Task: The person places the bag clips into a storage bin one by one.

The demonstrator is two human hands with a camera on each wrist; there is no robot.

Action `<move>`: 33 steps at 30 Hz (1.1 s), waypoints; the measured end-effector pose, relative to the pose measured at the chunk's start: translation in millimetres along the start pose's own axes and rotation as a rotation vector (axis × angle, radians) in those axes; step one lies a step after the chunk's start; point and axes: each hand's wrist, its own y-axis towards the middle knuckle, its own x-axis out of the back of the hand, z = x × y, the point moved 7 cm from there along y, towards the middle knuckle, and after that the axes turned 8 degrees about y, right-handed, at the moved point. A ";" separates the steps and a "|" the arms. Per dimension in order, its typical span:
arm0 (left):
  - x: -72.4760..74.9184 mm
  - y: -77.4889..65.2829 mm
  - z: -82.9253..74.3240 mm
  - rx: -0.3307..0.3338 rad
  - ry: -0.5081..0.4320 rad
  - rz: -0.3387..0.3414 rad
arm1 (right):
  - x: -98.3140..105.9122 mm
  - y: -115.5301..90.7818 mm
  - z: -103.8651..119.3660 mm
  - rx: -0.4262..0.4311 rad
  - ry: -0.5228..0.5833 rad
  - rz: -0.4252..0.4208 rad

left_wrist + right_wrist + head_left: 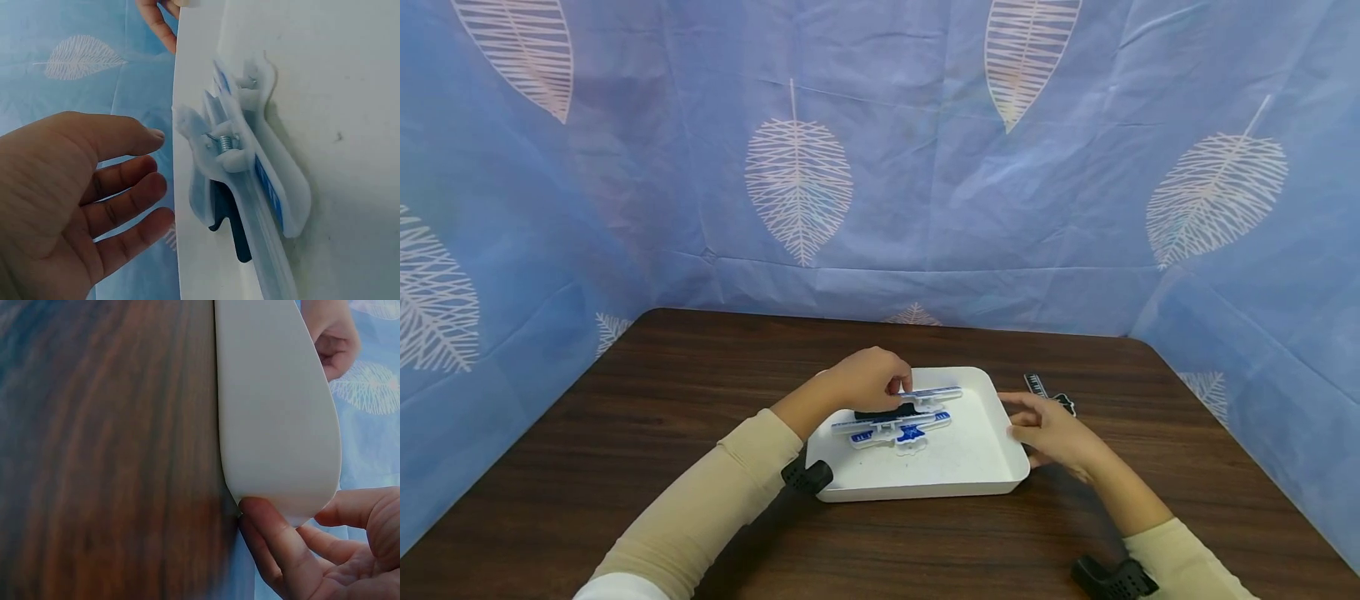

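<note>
A white tray (970,450) lies on the table, with several white and blue plastic spring clips (891,423) piled in its left and middle part. My left hand (868,379) hovers over the tray's far left side, close to the uppermost clip. In the left wrist view the fingers of my left hand (94,194) are loosely bent, with nothing between them; a clip (231,150) with a metal spring is just beside them. My right hand (1052,429) holds the tray's right side, its thumb at the rim and fingers (269,519) at the bottom edge.
A dark piece (887,412) lies among the clips, partly hidden. Right of the tray, behind my right hand, is a black and white item with a ruler-like strip (1036,385). Blue leaf-patterned cloth (925,208) hangs around the brown wooden table (700,375).
</note>
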 end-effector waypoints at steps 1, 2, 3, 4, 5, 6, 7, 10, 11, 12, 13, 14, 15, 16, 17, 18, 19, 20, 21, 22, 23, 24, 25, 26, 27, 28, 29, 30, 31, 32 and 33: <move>0.4 -2.4 0.4 0.003 -0.003 -0.011 | -0.2 0.3 0.1 0.001 -0.001 0.001; 1.0 -4.6 0.8 0.003 0.002 -0.024 | -0.2 0.6 0.3 0.003 -0.004 0.001; 1.9 -6.7 1.3 0.005 0.004 -0.039 | -0.1 0.8 0.2 0.003 -0.007 -0.002; 3.0 -8.8 1.8 0.007 0.005 -0.055 | -0.3 1.2 0.1 0.003 -0.011 -0.003; 4.5 -11.0 2.5 0.011 0.004 -0.070 | -0.4 1.3 -0.1 0.003 -0.015 -0.005; 6.6 -13.3 3.1 0.017 0.005 -0.084 | -0.5 1.5 -0.2 0.003 -0.020 -0.008; 8.6 -15.4 3.7 0.018 0.011 -0.100 | -0.7 1.6 -0.3 0.002 -0.025 -0.009; 14.9 -22.3 5.9 0.027 0.018 -0.142 | -0.8 1.4 -0.3 0.001 -0.039 -0.018; 17.2 -25.1 6.6 0.030 0.022 -0.156 | -0.7 1.2 -0.1 0.001 -0.045 -0.021; 19.4 -28.0 7.3 0.031 0.035 -0.172 | -0.7 1.1 0.0 0.001 -0.050 -0.025; 21.6 -31.0 8.0 0.033 0.047 -0.191 | -0.7 1.0 0.1 0.000 -0.055 -0.029; 23.7 -34.2 8.9 0.040 0.055 -0.208 | -0.6 0.9 0.4 0.001 -0.061 -0.033; 25.7 -37.3 10.1 0.051 0.066 -0.226 | -0.7 0.8 0.6 0.002 -0.068 -0.035; 27.6 -40.5 11.5 0.065 0.073 -0.244 | -0.8 0.7 0.9 0.004 -0.074 -0.038; 29.1 -43.6 13.0 0.081 0.075 -0.260 | -0.8 0.5 1.1 0.005 -0.082 -0.040; 30.1 -46.5 14.7 0.099 0.078 -0.273 | -0.9 0.4 1.3 0.007 -0.089 -0.042; 30.7 -49.5 16.6 0.118 0.074 -0.284 | -0.8 0.1 1.5 0.009 -0.096 -0.047; 31.2 -52.4 18.4 0.137 0.070 -0.295 | -0.8 -0.2 1.8 0.011 -0.103 -0.050; 31.4 -55.2 20.3 0.155 0.067 -0.304 | -0.7 -0.5 2.0 0.013 -0.107 -0.053; 31.5 -58.2 21.9 0.171 0.064 -0.314 | -0.6 -0.8 2.3 0.015 -0.112 -0.057; 31.8 -61.1 23.3 0.184 0.060 -0.325 | -0.4 -1.1 2.4 0.018 -0.113 -0.060; 32.1 -63.9 24.7 0.196 0.059 -0.337 | -0.3 -1.4 2.6 0.021 -0.113 -0.062; 32.6 -66.8 25.8 0.205 0.056 -0.352 | -0.2 -1.7 2.7 0.024 -0.113 -0.063; 33.6 -69.7 26.6 0.216 0.055 -0.368 | -0.1 -2.0 2.9 0.028 -0.114 -0.064; 34.7 -72.8 27.3 0.228 0.050 -0.383 | 0.1 -2.2 2.9 0.032 -0.115 -0.064; 35.9 -75.7 28.0 0.239 0.044 -0.397 | 0.1 -2.4 3.1 0.035 -0.115 -0.062; 36.9 -78.3 28.7 0.250 0.039 -0.409 | 0.2 -2.6 3.1 0.039 -0.114 -0.060; 37.7 -80.8 29.7 0.264 0.034 -0.416 | 0.3 -2.9 3.2 0.042 -0.115 -0.058; 38.6 -83.3 30.5 0.278 0.028 -0.421 | 0.3 -3.2 3.3 0.044 -0.114 -0.055; 39.2 -85.8 31.3 0.295 0.015 -0.422 | 0.4 -3.5 3.3 0.046 -0.115 -0.051; 39.2 -88.0 32.5 0.310 0.000 -0.419 | 0.4 -3.9 3.5 0.050 -0.116 -0.048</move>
